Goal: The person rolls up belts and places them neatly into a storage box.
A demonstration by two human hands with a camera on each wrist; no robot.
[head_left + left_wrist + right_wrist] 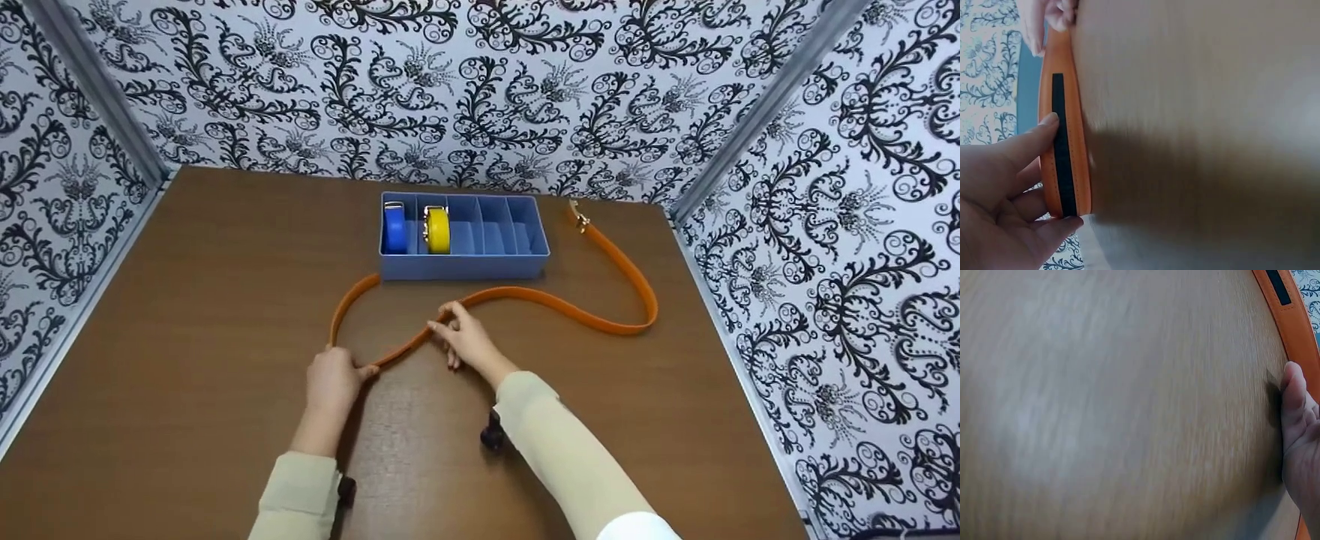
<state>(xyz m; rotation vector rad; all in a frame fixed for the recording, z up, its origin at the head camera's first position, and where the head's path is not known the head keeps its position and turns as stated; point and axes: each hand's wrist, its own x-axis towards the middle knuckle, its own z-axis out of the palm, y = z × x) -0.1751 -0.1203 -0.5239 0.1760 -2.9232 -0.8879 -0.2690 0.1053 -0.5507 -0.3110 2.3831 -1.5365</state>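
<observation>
An orange belt (551, 300) stands on its edge in winding curves across the table, with a gold buckle (581, 219) at its far right end. My left hand (335, 379) grips the belt at a bend near the front. In the left wrist view, the thumb presses a black strip (1060, 140) on the belt's stitched face, the other fingers behind it. Farther along, my right hand (469, 337) pinches the belt between thumb and index finger. The right wrist view shows its thumb (1293, 391) against the belt; the other fingers are partly hidden.
A blue-grey divided box (465, 267) stands at the back of the brown table (225, 300). A rolled blue belt (395, 229) is in its leftmost compartment, a rolled yellow belt (439, 231) in the one beside it. Patterned walls (480, 90) enclose the table's back and sides.
</observation>
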